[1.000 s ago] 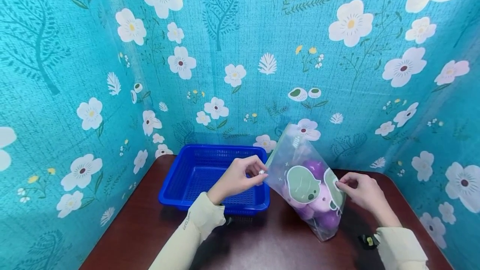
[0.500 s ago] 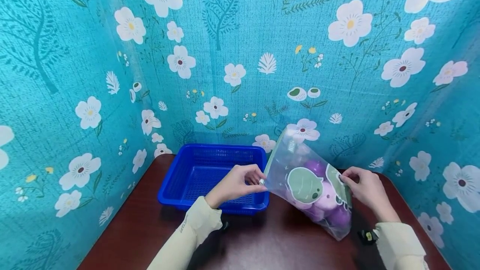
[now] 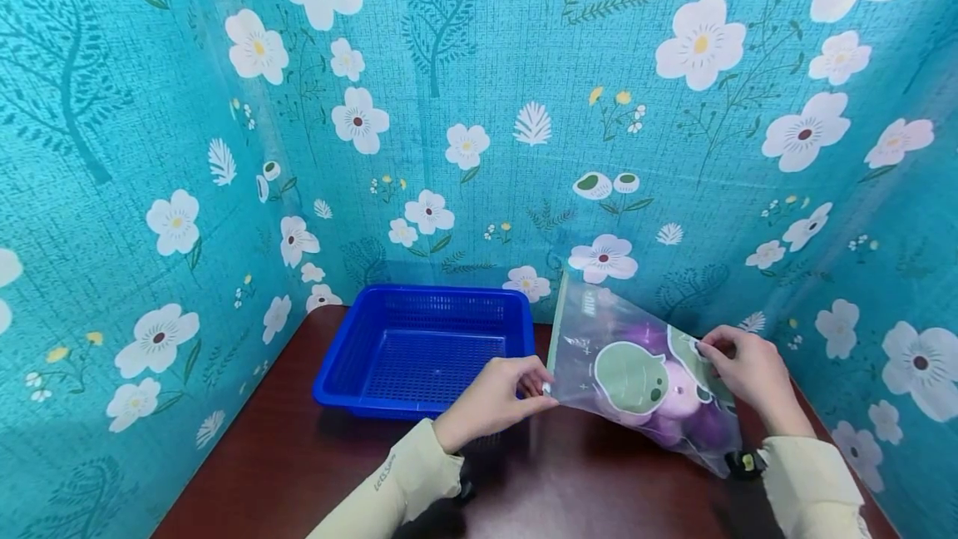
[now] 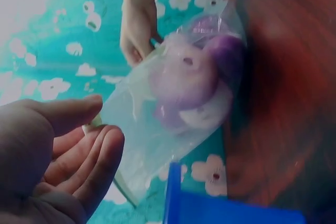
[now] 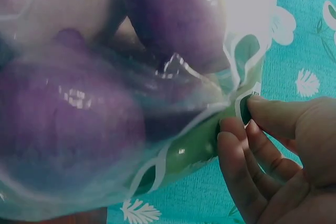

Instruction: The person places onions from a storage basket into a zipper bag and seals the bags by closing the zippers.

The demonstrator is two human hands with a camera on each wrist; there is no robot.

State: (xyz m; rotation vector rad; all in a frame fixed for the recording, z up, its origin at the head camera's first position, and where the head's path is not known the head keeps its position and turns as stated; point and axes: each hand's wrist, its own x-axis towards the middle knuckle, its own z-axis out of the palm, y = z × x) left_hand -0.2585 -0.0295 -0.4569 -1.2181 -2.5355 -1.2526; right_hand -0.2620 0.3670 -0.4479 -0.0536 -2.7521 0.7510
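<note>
A clear zip bag with green printed shapes is tilted over the table, its green-edged top toward the left. Inside it are several rounded purple and pink items, smooth and glossy; their kind is hard to tell through the film. My left hand pinches the near corner of the bag's top between thumb and fingers, where a small white slider shows. On the far side, my right hand pinches the bag's printed side edge. In the right wrist view its thumb and fingertips meet on the green part.
A blue perforated plastic basket stands left of the bag, behind my left hand, with nothing seen inside. The dark red-brown table lies beneath. Blue flowered cloth walls the table at the back and sides.
The bag has swung right and tipped lower, its top edge now more upright. My left hand has moved right and slightly down with the corner; my right hand has shifted right, still pinching the side.
</note>
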